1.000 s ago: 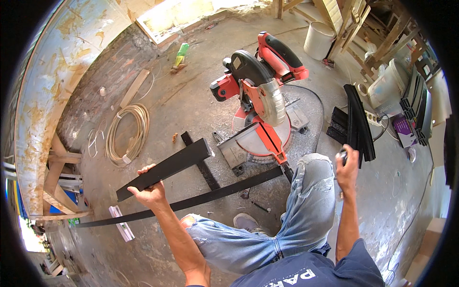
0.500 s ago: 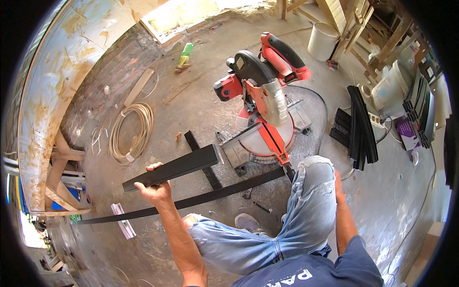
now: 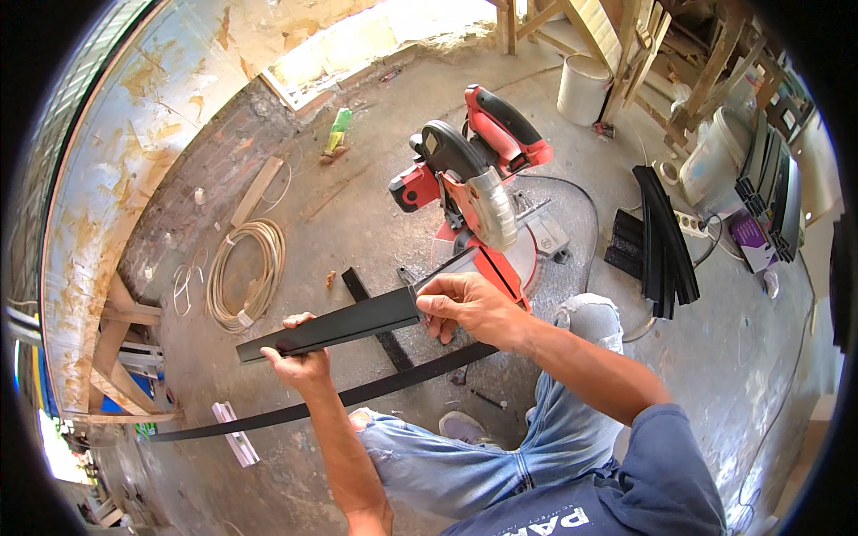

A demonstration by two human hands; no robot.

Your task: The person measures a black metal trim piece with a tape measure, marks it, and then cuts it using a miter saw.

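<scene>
A black metal bar (image 3: pixel 344 323) lies across the middle of the view, held up off the concrete floor. My left hand (image 3: pixel 299 355) grips its left part from below. My right hand (image 3: pixel 466 305) closes on its right end, where a thin grey tip (image 3: pixel 450 265) sticks out toward the red and black mitre saw (image 3: pixel 474 192). The saw stands on the floor just beyond my hands, its blade guard down. A long black strip (image 3: pixel 357 393) lies on the floor under the bar. My bent knee in torn jeans (image 3: pixel 585 322) is beside the saw base.
A stack of black profiles (image 3: pixel 661 241) lies right of the saw. A coil of beige hose (image 3: pixel 246 272) lies left, near a wood plank (image 3: pixel 256 190). A white bucket (image 3: pixel 583 89) and wooden frames stand behind. A short black piece (image 3: pixel 375 317) lies on the floor.
My right hand came from beside my knee across to the bar's right end and took hold of it. The bar stayed in my left hand, raised slightly.
</scene>
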